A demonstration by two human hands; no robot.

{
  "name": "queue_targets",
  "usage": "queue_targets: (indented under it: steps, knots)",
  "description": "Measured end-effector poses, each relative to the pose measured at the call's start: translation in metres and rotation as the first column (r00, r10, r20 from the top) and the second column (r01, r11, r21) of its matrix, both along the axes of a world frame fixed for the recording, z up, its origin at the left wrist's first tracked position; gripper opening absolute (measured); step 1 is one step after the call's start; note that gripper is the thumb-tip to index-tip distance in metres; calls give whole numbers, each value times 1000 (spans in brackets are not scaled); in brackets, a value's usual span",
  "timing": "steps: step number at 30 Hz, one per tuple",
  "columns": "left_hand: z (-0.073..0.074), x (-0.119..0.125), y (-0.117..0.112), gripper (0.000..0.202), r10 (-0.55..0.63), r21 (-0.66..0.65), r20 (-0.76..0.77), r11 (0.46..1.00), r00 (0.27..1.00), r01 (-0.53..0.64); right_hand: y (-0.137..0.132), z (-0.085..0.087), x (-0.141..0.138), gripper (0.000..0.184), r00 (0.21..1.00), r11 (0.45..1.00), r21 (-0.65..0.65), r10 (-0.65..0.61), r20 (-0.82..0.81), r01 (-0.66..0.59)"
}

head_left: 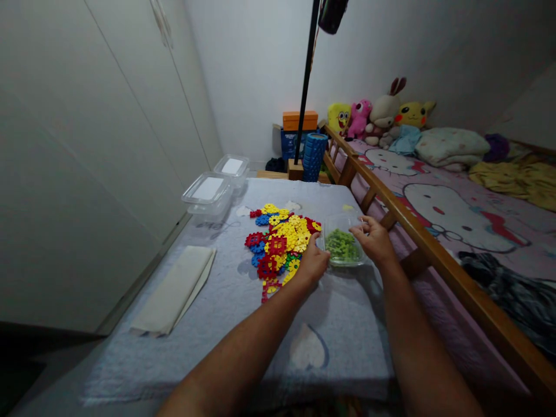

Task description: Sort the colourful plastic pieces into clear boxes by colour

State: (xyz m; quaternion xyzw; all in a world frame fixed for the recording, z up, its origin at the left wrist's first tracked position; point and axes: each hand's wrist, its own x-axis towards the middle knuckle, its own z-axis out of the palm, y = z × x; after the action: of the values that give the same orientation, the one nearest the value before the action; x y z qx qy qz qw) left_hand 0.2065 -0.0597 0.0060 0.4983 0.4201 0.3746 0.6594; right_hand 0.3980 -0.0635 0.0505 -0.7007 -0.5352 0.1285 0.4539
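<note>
A clear plastic container [343,221] holds green pieces [342,244] on a grey blanket [243,336]. My right hand [374,238] grips the container's right rim with curled fingers. My left hand [311,262] rests against its left side, fingers closed near the rim, at the edge of a pile of red, yellow and blue interlocking toy pieces [280,237].
Two clear lidded boxes [207,192] [232,166] stand at the back left. A folded cream cloth [174,289] lies at the left. A wooden bed rail [434,255] runs along the right, with plush toys [377,116] behind. A black pole [305,81] rises at the back.
</note>
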Motion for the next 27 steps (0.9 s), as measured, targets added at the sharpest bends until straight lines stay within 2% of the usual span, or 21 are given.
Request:
queue_targets:
  steps: [4, 11, 17, 20, 24, 27]
  knots:
    - [0, 0, -2, 69, 1, 3, 34, 1000, 999, -1, -13, -9, 3, 63, 997, 998, -63, -27, 77, 32]
    - [5, 0, -4, 72, -39, -32, 39, 999, 998, 40, -30, -5, -6, 64, 987, 997, -53, -49, 150, 58]
    - [9, -4, 0, 80, -110, -48, 70, 992, 991, 113, -35, -8, -17, 64, 985, 995, 89, -58, 161, 44]
    - [9, -6, 2, 85, -136, -58, 84, 988, 987, 141, -39, -8, -23, 64, 990, 993, 103, -70, 127, 57]
    - [4, -8, 3, 96, -156, -17, 97, 987, 983, 158, -39, -12, -24, 65, 995, 988, 141, -77, 60, 68]
    - [3, -9, 5, 96, -194, 11, 99, 981, 976, 194, -36, -18, -22, 64, 997, 977, 203, -72, 32, 64]
